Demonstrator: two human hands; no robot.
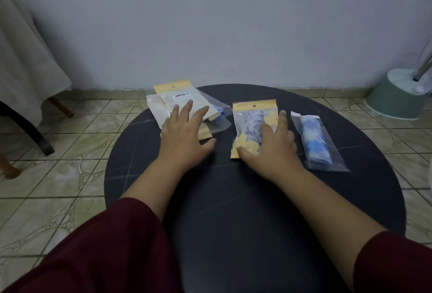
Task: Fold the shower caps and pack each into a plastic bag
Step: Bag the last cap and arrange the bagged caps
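On the round dark table (233, 199) lie several plastic bags. My left hand (184, 133) rests flat, fingers spread, on a pile of bags (177, 98) at the back left; a clear bag with something blue (219, 111) sticks out of that pile. My right hand (273, 143) lies flat with spread fingers on a yellow-topped bag (251, 117) holding a folded cap with a blue and yellow pattern. To its right a clear bag (315, 140) holds a rolled blue and white cap, untouched.
A green upturned bucket with a metal pole (395, 96) stands on the tiled floor at the right. At the left a cloth-covered table or chair with dark and wooden legs (28, 115). A grey wall runs behind the table.
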